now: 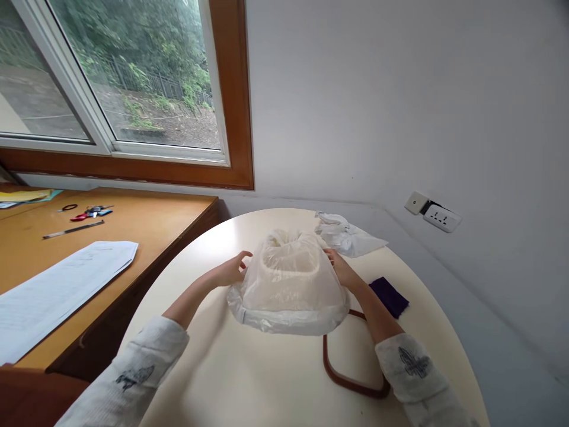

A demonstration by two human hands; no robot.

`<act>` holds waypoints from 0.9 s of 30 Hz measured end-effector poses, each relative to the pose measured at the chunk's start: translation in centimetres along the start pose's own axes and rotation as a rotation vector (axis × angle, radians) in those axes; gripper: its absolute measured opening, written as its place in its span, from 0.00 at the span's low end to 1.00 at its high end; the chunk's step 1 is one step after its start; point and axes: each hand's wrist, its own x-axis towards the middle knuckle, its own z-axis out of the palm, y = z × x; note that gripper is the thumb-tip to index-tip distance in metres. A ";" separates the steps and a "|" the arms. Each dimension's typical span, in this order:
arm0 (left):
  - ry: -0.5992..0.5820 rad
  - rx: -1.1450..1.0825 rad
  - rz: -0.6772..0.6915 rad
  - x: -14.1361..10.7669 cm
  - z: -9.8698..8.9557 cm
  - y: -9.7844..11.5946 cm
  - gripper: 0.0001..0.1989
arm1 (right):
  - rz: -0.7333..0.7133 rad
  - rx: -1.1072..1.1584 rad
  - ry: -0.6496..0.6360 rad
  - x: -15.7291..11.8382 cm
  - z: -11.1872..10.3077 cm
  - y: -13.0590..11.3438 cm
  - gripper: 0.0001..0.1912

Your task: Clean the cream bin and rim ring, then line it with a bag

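Note:
A thin translucent white plastic bag (288,290) is draped over a cream-coloured container, probably a small bin, standing on the round table. The rounded rim of the container shows through the film, and the loose lower edge of the bag flares out around it. My left hand (232,270) is at the left side of the bag, fingers bent against it. On the opposite side, my right hand (340,268) holds the bag, its fingertips partly hidden behind the plastic. A brown rounded ring frame (326,356) lies flat under my right forearm.
Another crumpled white plastic bag (349,234) lies at the back of the table (249,385). A dark purple cloth (389,296) rests to the right. On the wooden desk (178,207) at left are papers (71,284), a pen (73,229) and keys (95,211). A wall socket (441,218) is at right.

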 end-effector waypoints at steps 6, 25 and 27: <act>0.071 0.148 0.304 -3.4 -1.9 5.0 0.26 | -0.116 0.055 0.117 -3.4 -1.5 -3.8 0.17; -0.031 0.451 0.779 -7.6 3.6 7.9 0.10 | -0.320 -0.155 0.101 -10.4 2.4 -5.8 0.25; -0.034 0.474 0.818 -8.6 3.9 8.0 0.10 | -0.341 -0.159 0.092 -10.8 2.5 -5.9 0.28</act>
